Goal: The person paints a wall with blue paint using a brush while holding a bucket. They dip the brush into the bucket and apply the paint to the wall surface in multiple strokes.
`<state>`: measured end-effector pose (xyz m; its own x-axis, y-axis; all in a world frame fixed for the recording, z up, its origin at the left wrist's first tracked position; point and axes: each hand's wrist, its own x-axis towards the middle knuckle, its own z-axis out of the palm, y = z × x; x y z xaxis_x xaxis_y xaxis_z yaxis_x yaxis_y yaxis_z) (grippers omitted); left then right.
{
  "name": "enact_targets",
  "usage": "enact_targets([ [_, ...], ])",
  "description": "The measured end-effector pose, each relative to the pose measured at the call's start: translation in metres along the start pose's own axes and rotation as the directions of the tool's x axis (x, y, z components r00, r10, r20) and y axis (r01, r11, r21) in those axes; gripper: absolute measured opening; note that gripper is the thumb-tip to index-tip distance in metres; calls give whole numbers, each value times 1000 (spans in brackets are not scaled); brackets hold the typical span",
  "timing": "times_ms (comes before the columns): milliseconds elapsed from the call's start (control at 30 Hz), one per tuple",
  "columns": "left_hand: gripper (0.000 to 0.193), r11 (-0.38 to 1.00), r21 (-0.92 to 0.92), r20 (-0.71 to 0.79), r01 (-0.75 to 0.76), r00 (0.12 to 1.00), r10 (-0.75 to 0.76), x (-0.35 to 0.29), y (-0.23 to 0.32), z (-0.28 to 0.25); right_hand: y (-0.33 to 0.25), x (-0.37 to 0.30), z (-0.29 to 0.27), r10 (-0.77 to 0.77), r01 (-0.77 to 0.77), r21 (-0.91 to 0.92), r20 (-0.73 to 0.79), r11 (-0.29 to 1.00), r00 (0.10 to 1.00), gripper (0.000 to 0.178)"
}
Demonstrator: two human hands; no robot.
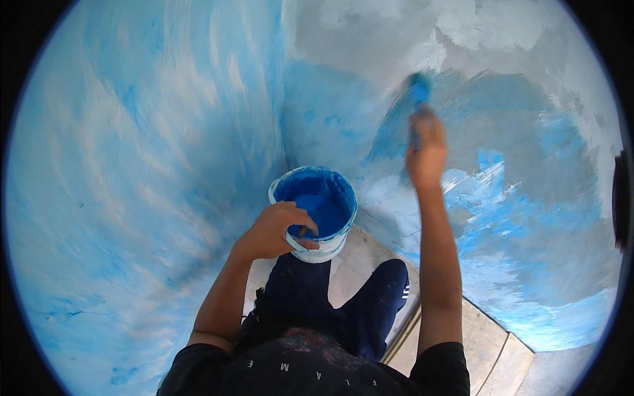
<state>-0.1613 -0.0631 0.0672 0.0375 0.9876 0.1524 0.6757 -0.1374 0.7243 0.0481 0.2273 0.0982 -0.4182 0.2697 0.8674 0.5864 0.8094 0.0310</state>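
My left hand (281,231) grips the near left rim of a white bucket (323,252), fingers hooked over the edge. Blue paint (320,210) lies in the bottom, and blue smears coat its inner wall. Up at the right-hand wall, my right hand (428,148) is closed around the handle of a paintbrush (419,91); its blue-stained head is against or very near the wall, blurred by motion. Around the brush, the wall (489,125) shows grey patches mixed with blue strokes.
To the left stands another wall (145,145), streaked light blue and white, meeting the right wall in a corner. Below are my legs in dark trousers (297,284) and a pale tiled floor (489,340). A dark object (621,201) shows at the right rim.
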Motion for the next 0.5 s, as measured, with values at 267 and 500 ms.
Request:
enact_targets([
  [267,28,991,84,7,-104,995,104,1,-3,1,-4,0,5,226,-251,331,113,910,968,25],
  [500,30,985,77,20,-154,988,153,3,-3,-1,2,70,-89,239,-203,134,-382,970,893,25],
])
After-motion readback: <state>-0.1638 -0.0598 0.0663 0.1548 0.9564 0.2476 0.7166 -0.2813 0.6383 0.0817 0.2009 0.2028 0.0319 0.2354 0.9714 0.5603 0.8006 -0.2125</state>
